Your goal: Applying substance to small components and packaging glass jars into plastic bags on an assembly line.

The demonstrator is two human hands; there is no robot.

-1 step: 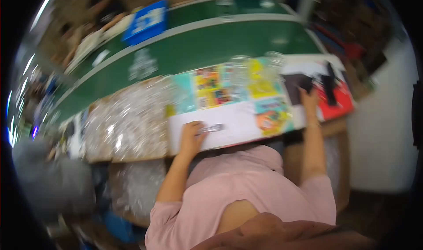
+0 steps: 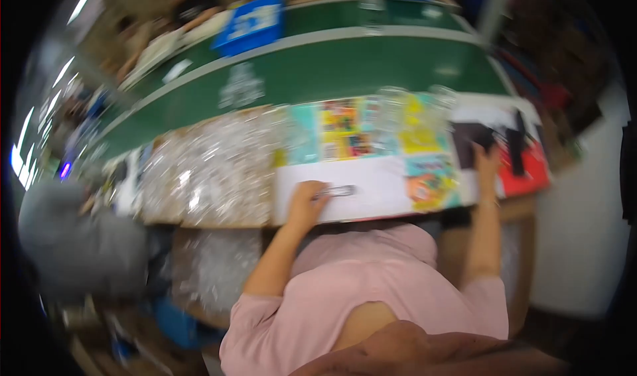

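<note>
My left hand [image 2: 307,205] is closed at the left part of a white sheet [image 2: 371,207]. Its fingers grip the end of a small flat, clear piece with a dark outline [image 2: 342,190], blurred by motion. Far to the right, my right hand [image 2: 488,160] reaches to a black object [image 2: 483,136] on a dark patch of the board. Its fingertips touch or lie over this object; whether they grip it I cannot tell. Beside that hand, a long black item [image 2: 514,144] lies across a red area [image 2: 531,174].
To the left, a broad heap of clear plastic pieces [image 2: 209,170] covers cardboard. Clear containers [image 2: 391,107] stand on colourful printed sheets [image 2: 342,127]. Beyond runs a green table [image 2: 325,64] with a blue tray [image 2: 249,28]. A person in grey [image 2: 83,243] is at the left; others sit farther back.
The whole scene has shifted to the right in the picture as the view turned slightly. Both hands keep about the same places over the work surface.
</note>
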